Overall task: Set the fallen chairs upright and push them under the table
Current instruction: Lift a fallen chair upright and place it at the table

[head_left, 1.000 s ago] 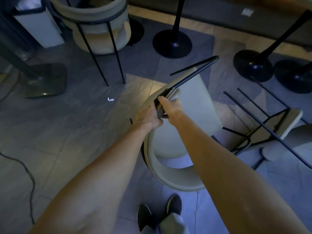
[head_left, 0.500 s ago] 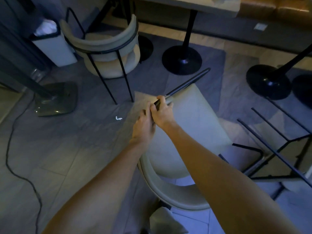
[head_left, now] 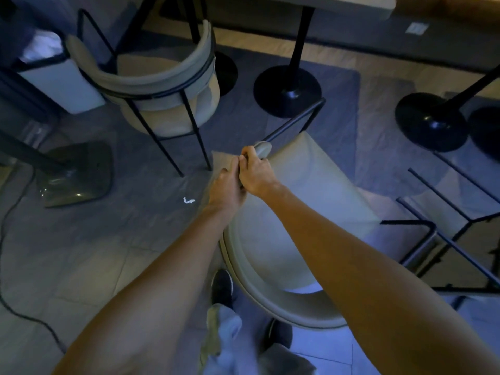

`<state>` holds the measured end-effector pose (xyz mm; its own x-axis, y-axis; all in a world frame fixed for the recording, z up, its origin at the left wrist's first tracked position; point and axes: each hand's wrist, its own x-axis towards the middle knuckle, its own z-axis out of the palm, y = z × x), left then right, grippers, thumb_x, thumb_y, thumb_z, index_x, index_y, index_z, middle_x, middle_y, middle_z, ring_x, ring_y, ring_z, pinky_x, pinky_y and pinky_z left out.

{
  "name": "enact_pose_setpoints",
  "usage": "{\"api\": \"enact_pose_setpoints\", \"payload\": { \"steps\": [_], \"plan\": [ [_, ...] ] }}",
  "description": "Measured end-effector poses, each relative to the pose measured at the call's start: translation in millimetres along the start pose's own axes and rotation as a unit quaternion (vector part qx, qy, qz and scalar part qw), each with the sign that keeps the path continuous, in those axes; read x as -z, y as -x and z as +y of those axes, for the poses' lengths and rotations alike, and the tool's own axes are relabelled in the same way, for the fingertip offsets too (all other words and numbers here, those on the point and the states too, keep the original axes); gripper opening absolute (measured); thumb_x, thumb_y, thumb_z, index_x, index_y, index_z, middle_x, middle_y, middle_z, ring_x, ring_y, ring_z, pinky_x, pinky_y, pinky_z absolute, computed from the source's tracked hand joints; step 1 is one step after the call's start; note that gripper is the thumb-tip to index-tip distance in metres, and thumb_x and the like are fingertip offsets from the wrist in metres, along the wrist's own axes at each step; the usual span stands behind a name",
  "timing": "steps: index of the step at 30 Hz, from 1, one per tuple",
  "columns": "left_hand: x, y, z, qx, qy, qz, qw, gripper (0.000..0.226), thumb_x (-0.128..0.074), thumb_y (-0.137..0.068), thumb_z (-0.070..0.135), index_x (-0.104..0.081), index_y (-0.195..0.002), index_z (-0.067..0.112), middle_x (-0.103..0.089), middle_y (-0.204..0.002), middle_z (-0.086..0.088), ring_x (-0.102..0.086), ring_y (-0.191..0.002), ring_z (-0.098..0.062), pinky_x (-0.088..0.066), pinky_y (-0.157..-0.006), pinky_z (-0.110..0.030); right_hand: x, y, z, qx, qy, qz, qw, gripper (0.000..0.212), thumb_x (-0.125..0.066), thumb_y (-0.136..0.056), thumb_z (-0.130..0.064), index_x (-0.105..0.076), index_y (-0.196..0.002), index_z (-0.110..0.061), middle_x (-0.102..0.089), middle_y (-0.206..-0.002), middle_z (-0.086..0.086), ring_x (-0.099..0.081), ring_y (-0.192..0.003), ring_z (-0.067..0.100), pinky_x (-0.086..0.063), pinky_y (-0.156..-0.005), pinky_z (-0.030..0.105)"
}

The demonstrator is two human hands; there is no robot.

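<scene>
A beige chair [head_left: 303, 212] with thin black legs lies tipped in front of me, its seat underside facing up and one leg pointing toward the table base. My left hand [head_left: 227, 190] and my right hand [head_left: 255, 171] are both closed on the end of its curved backrest, side by side. A second fallen chair [head_left: 460, 231] lies at the right, legs sticking out. A third beige chair [head_left: 162, 85] stands upright at the upper left. The table [head_left: 351, 4] edge shows at the top.
Black round pedestal bases [head_left: 288, 90] [head_left: 430, 121] stand on the floor beyond the chairs. A white bin [head_left: 59, 77] and a dark square stand base [head_left: 75, 174] are at the left. A cable [head_left: 10, 266] runs along the left floor. My shoes are below.
The chair has been lifted and turned a little, its leg now lower and pointing toward the pedestal. My view has tilted up, bringing the table edge and the upright chair further into sight.
</scene>
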<state>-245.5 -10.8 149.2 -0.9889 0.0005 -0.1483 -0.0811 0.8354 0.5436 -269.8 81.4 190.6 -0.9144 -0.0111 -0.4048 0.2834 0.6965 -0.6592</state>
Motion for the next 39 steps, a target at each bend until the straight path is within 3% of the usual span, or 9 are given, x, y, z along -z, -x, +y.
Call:
{"api": "enact_pose_setpoints", "payload": {
  "steps": [4, 8, 12, 16, 20, 24, 29, 34, 39],
  "plan": [
    [3.8, -37.9, -17.3, -0.002, -0.007, -0.024, 1.000, 0.035, -0.058, -0.091, 0.025, -0.040, -0.121, 0.024, -0.065, -0.097, -0.013, -0.066, -0.088, -0.036, -0.047, -0.062, -0.038, -11.7, -35.1, -16.7, -0.023, 0.000, 0.012, 1.000, 0.030, -0.027, -0.107, -0.034, -0.042, -0.123, -0.015, -0.053, -0.115, 0.029, -0.055, -0.097, 0.043, -0.042, -0.085, 0.043],
    [8.6, -72.2, -29.1, 0.001, 0.002, -0.042, 0.999, 0.034, -0.056, -0.093, 0.025, -0.040, -0.124, 0.023, -0.066, -0.099, -0.013, -0.066, -0.090, -0.036, -0.041, -0.062, -0.035, -18.6, -69.5, -28.3, -0.048, 0.000, 0.012, 0.999, 0.030, -0.026, -0.106, -0.037, -0.044, -0.123, -0.018, -0.053, -0.114, 0.026, -0.054, -0.098, 0.041, -0.040, -0.082, 0.040],
    [12.1, -99.5, -39.7, -0.014, -0.042, -0.058, 0.997, 0.039, -0.055, -0.096, 0.023, -0.041, -0.133, 0.017, -0.065, -0.105, -0.012, -0.066, -0.094, -0.030, -0.041, -0.063, -0.033, -27.2, -102.0, -39.5, -0.071, -0.002, 0.012, 0.997, 0.028, -0.027, -0.105, -0.039, -0.046, -0.118, -0.024, -0.056, -0.114, 0.022, -0.055, -0.098, 0.039, -0.047, -0.090, 0.049],
    [18.2, -114.0, -46.9, -0.047, -0.143, -0.104, 0.983, 0.031, -0.045, -0.101, 0.020, -0.043, -0.131, 0.012, -0.060, -0.118, -0.009, -0.061, -0.108, -0.025, -0.045, -0.085, -0.030, -37.4, -116.9, -49.6, -0.086, 0.002, 0.034, 0.996, 0.032, -0.025, -0.106, -0.040, -0.045, -0.121, -0.019, -0.050, -0.113, 0.022, -0.052, -0.082, 0.036, -0.042, -0.078, 0.041],
    [21.7, -109.7, -44.0, -0.013, -0.093, -0.085, 0.992, 0.045, -0.056, -0.096, 0.030, -0.040, -0.135, 0.015, -0.062, -0.113, -0.010, -0.065, -0.098, -0.026, -0.039, -0.069, -0.026, -40.0, -114.1, -48.7, -0.093, 0.006, 0.043, 0.995, 0.034, -0.027, -0.105, -0.041, -0.045, -0.122, -0.019, -0.051, -0.112, 0.023, -0.056, -0.091, 0.043, -0.044, -0.086, 0.046],
    [27.4, -107.7, -41.5, -0.048, -0.111, -0.053, 0.991, 0.059, -0.061, -0.094, 0.031, -0.036, -0.143, 0.011, -0.057, -0.123, -0.012, -0.065, -0.099, -0.027, -0.051, -0.073, -0.032, -36.9, -113.7, -52.1, -0.103, 0.006, 0.039, 0.994, 0.037, -0.028, -0.104, -0.043, -0.044, -0.132, -0.024, -0.053, -0.117, 0.023, -0.057, -0.101, 0.043, -0.045, -0.090, 0.045],
    [31.4, -80.6, -52.6, -0.124, -0.142, -0.051, 0.981, 0.095, -0.070, -0.083, 0.037, -0.016, -0.156, 0.011, -0.039, -0.141, -0.012, -0.046, -0.125, -0.028, -0.049, -0.097, -0.042, -33.5, -86.1, -51.1, -0.061, 0.033, 0.045, 0.997, 0.049, -0.026, -0.107, -0.039, -0.027, -0.154, -0.029, -0.051, -0.133, 0.021, -0.057, -0.115, 0.039, -0.046, -0.100, 0.045],
    [54.9, -35.7, -61.8, -0.229, -0.248, -0.104, 0.936, 0.083, -0.050, -0.095, 0.047, -0.008, -0.159, 0.015, -0.003, -0.161, -0.025, -0.005, -0.150, -0.038, -0.021, -0.120, -0.049, -24.3, -27.8, -37.2, -0.052, 0.075, 0.017, 0.996, 0.055, -0.037, -0.104, -0.020, -0.021, -0.157, -0.020, -0.039, -0.150, 0.017, -0.049, -0.130, 0.038, -0.042, -0.103, 0.043],
    [77.4, 21.9, -64.4, -0.336, -0.266, -0.189, 0.884, 0.074, -0.040, -0.094, 0.058, -0.028, -0.154, 0.016, -0.018, -0.160, -0.019, 0.003, -0.151, -0.032, -0.013, -0.121, -0.048, -32.7, 51.7, -8.4, -0.070, 0.102, -0.007, 0.992, 0.061, -0.049, -0.098, -0.025, -0.025, -0.154, -0.020, -0.044, -0.147, 0.019, -0.047, -0.132, 0.039, -0.041, -0.107, 0.047]
  ]
}}
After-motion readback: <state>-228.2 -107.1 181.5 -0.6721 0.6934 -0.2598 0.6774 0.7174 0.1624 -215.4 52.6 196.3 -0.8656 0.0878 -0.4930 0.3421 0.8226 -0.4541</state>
